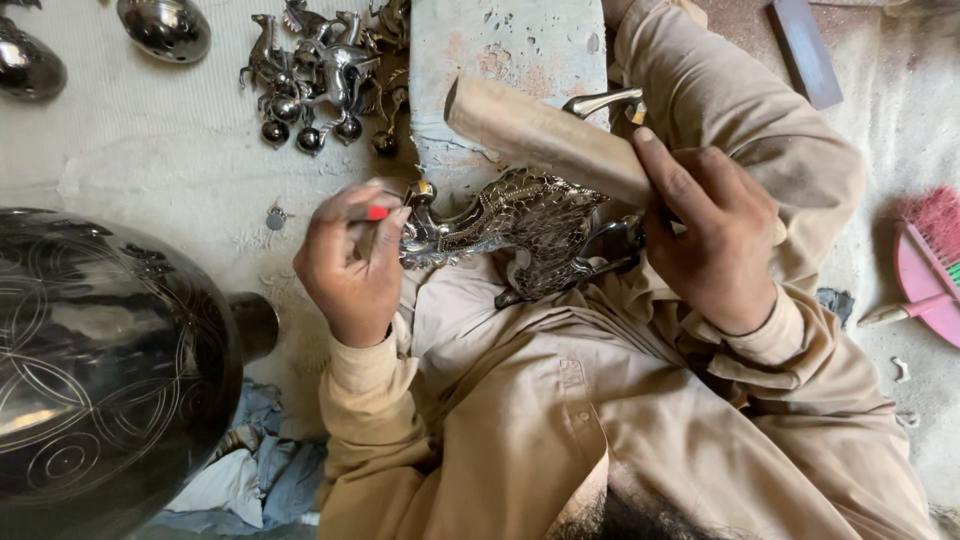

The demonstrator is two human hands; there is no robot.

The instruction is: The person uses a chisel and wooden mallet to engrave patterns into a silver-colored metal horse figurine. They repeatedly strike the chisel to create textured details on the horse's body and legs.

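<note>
gripping wooden mallet [545, 135] in right hand [705, 235], left hand [350, 265] pinching red-tipped chisel [372, 222] against engraved metal bird [520, 225].

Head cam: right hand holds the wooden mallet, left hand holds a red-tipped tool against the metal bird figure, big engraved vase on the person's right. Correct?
One thing is off: the large engraved vase lies on the person's left, not right. The head view shows it beside the left hand. The rest stands: the right hand holds the wooden mallet, and the left hand holds a red-tipped tool against the metal bird figure.
</note>
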